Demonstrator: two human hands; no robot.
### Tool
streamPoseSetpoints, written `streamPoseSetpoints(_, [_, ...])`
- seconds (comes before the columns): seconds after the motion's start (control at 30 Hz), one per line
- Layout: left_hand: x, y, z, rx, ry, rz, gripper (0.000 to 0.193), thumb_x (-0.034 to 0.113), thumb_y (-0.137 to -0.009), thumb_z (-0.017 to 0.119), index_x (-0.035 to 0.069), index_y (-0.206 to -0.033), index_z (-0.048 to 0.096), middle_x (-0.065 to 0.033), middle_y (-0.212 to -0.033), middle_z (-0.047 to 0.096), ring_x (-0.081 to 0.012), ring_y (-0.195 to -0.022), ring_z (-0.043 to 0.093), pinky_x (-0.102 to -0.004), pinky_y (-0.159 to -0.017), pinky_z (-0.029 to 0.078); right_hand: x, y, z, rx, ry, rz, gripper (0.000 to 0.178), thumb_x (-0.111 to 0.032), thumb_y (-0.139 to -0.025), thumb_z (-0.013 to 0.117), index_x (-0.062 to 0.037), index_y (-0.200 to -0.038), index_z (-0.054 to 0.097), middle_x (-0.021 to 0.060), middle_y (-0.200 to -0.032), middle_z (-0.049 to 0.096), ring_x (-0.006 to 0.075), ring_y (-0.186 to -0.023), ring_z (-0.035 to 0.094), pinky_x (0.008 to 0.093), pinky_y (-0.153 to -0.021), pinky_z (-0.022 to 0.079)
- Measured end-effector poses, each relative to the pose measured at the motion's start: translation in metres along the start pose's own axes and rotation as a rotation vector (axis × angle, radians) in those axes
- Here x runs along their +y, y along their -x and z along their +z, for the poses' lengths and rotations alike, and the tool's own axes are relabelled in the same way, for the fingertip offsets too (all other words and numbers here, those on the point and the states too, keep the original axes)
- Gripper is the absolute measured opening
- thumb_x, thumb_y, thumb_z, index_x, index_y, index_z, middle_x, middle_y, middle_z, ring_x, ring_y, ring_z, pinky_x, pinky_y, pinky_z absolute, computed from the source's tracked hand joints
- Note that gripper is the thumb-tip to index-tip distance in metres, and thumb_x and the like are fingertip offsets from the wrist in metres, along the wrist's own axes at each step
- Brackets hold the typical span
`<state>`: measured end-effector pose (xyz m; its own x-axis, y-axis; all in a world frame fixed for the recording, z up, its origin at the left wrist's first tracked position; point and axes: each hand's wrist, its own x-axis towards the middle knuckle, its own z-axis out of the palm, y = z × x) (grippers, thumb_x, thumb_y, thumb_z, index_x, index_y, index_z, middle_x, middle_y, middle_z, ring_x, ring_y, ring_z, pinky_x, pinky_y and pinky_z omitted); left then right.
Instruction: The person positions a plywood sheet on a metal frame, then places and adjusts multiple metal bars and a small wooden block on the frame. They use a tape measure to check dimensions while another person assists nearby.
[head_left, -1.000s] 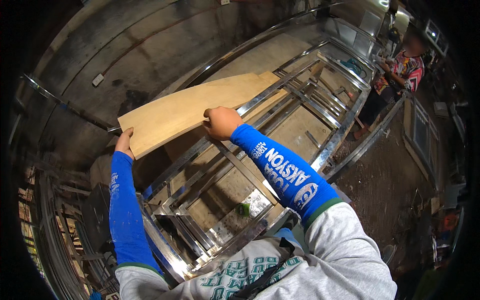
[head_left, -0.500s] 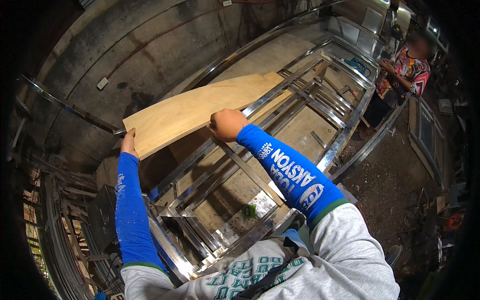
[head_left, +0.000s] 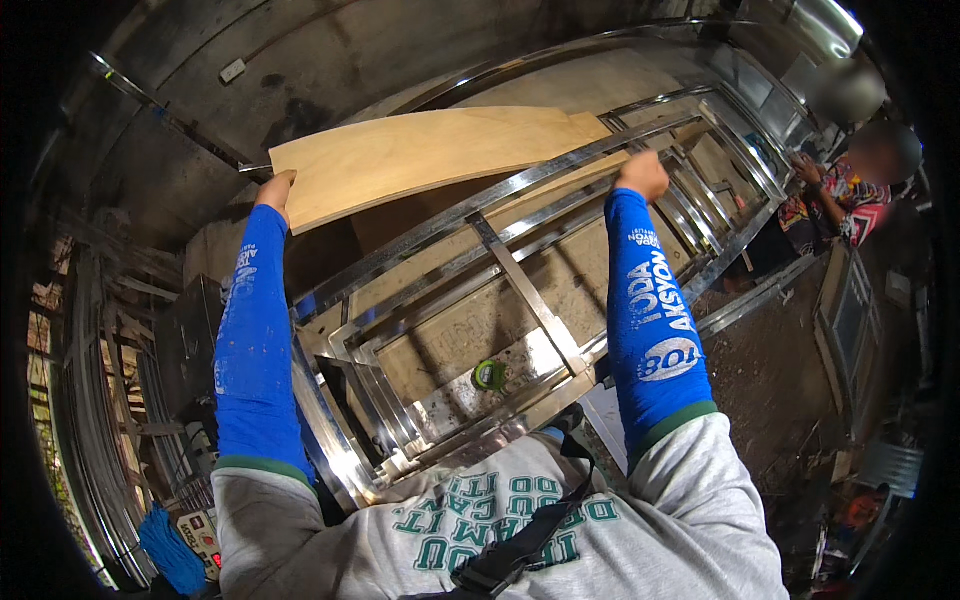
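Note:
A long, thin plywood sheet (head_left: 420,160) with a curved near edge lies along the far side of a shiny metal frame (head_left: 520,285). My left hand (head_left: 277,192) grips the sheet's left end, thumb on top and fingers partly hidden. My right hand (head_left: 642,176) is closed at the frame's far rail, beyond the sheet's right end; its fingertips are hidden. A paler wooden strip (head_left: 585,178) runs beside that rail and reaches the right hand. Inside the frame, a small green round object (head_left: 489,375) rests on the board below.
A concrete wall (head_left: 390,50) rises behind the sheet. At the right, a person in a colourful shirt (head_left: 850,200) is close to the frame's far end, with a second head nearby. A framed panel (head_left: 850,325) leans there. Metal lengths (head_left: 85,380) stand at the left.
My right hand has moved right and away from me along the frame's rail. My left hand still holds the sheet's end. The view has shifted, bringing a blue bundle into the lower left.

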<state>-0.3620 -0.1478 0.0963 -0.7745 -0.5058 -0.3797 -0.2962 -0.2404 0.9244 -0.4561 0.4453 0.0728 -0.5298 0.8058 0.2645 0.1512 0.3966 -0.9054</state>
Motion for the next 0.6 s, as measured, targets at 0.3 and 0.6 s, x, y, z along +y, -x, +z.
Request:
streamPoseSetpoints(0.3, [0.013,0.016,-0.002,0.145,-0.127,0.188,0.046,0.019,-0.093,0.068,-0.012,-0.127,0.063,-0.019,-0.118,0.071,-0.0291,-0.103,0.072,-0.0421,-0.087,0.058,0.095,0.09,0.169,-1.142,-0.232,0.309,0.05,-0.043,-0.095,0.065,0.0021,-0.117,0.067,0.0252,-0.112,0.071,0.0356,-0.104,0.071,0.0471,-0.084,0.059])
streamPoseSetpoints(0.6, [-0.001,0.024,-0.012,0.177,-0.26,0.092,0.047,0.019,-0.09,0.074,-0.013,-0.124,0.065,-0.0209,-0.116,0.072,-0.0287,-0.1,0.073,-0.0422,-0.084,0.059,-0.004,0.178,0.12,-1.159,-0.616,0.875,0.052,-0.039,-0.098,0.074,0.0057,-0.122,0.061,0.0199,-0.106,0.067,0.0301,-0.086,0.071,0.0412,-0.068,0.066])
